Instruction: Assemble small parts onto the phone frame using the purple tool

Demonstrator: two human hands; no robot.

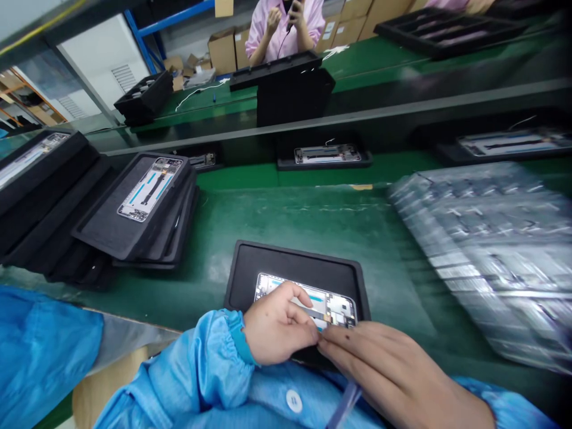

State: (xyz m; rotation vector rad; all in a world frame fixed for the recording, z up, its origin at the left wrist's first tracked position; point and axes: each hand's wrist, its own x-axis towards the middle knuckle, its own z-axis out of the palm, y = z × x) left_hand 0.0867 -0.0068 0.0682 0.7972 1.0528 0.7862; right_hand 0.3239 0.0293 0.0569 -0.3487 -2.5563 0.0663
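Note:
A phone frame with its inner parts exposed lies in a shallow black tray in front of me. My left hand rests over the frame, its fingers curled and thumb and fingertips close together at the near edge; whatever they pinch is hidden. My right hand is beside it, fingers pressed together, fingertips meeting the left thumb at the frame's lower edge. From under the right palm sticks out a slim blue-purple tool, seemingly held there; its tip is hidden.
Stacked black trays stand at left, the top one bearing another phone frame. At right are blurred clear plastic trays. Further trays with frames lie along the back. A person in pink works across the bench.

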